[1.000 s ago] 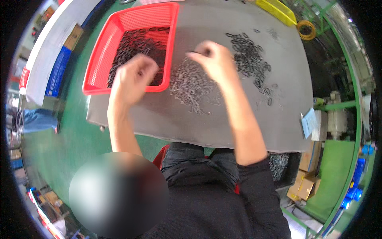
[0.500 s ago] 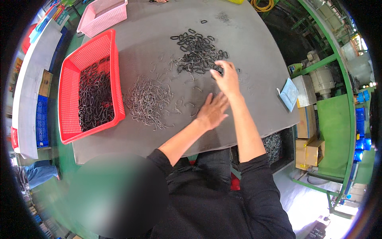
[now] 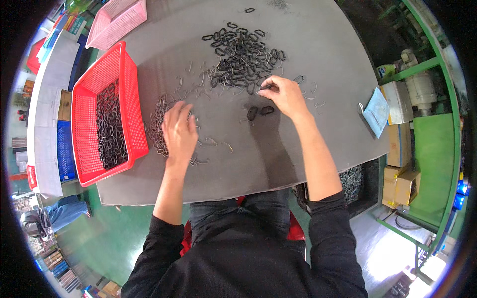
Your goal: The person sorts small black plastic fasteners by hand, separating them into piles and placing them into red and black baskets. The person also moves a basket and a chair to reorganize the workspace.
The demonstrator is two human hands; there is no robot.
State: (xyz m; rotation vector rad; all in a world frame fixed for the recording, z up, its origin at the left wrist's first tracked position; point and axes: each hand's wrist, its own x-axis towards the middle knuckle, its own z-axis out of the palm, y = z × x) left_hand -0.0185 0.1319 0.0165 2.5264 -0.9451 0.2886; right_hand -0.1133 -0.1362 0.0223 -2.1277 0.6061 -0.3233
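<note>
My left hand (image 3: 180,130) is over the right side of a loose pile of thin bent wire pieces (image 3: 158,126), its fingers extended, slightly blurred and apart. My right hand (image 3: 287,97) is at the near edge of a heap of black carabiner-shaped links (image 3: 242,58). Its thumb and forefinger pinch a dark link, mostly hidden by the fingers. Just below that hand, two more black links (image 3: 267,110) lie side by side on the grey table (image 3: 223,181). Some wire pieces are mixed into the heap's near edge.
A red basket (image 3: 130,99) holding many black links (image 3: 112,126) stands at the left, with a pink basket (image 3: 117,22) behind it. A blue face mask (image 3: 376,113) lies at the table's right edge. Cardboard boxes (image 3: 397,186) stand beyond that edge.
My left hand has moved left from beside my right hand to the wire pile. The right hand's fingers have closed together. Two black links now show on the table below it.
</note>
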